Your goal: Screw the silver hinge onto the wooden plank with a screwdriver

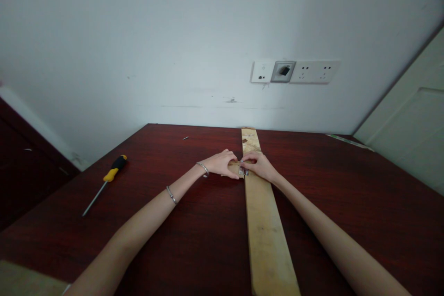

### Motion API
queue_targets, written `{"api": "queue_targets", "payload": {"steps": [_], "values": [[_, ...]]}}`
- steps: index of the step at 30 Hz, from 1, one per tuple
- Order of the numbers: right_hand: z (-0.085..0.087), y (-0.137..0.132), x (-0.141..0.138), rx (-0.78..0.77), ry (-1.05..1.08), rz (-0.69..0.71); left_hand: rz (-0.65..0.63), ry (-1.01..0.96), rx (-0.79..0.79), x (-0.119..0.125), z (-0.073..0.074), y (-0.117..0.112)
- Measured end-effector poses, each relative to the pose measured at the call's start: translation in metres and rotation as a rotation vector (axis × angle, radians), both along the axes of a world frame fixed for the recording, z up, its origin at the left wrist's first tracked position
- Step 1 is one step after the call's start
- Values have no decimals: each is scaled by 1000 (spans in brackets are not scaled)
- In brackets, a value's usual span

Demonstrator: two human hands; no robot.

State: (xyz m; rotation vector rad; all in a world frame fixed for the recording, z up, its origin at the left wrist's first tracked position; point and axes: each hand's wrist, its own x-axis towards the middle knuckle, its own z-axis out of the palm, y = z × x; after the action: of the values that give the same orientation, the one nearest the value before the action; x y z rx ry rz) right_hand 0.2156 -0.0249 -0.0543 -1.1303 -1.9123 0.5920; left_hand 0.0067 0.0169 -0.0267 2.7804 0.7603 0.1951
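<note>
A long pale wooden plank [267, 226] lies lengthwise on the dark red table [194, 245]. Against its left side sits a short wooden block [234, 168], with the thumb and fingers of my left hand [220, 163] closed around it. A small metal bracket [242, 171] shows where block and plank meet. Over the plank, my right hand [261, 166] pinches with thumb and forefinger at the bracket; whatever lies between those fingertips is too small to make out.
A screwdriver [111, 174] with a yellow and black handle lies at the table's left. One loose screw [185, 138] rests near the back edge. Behind the table stands a white wall with sockets [310, 72]. A thin strip [348, 141] lies at the back right corner.
</note>
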Motion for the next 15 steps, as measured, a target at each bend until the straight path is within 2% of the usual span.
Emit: {"api": "queue_targets", "payload": {"steps": [15], "values": [[-1,2,2,-1,4,43,35,-22,-59,-1,-5,3]]}}
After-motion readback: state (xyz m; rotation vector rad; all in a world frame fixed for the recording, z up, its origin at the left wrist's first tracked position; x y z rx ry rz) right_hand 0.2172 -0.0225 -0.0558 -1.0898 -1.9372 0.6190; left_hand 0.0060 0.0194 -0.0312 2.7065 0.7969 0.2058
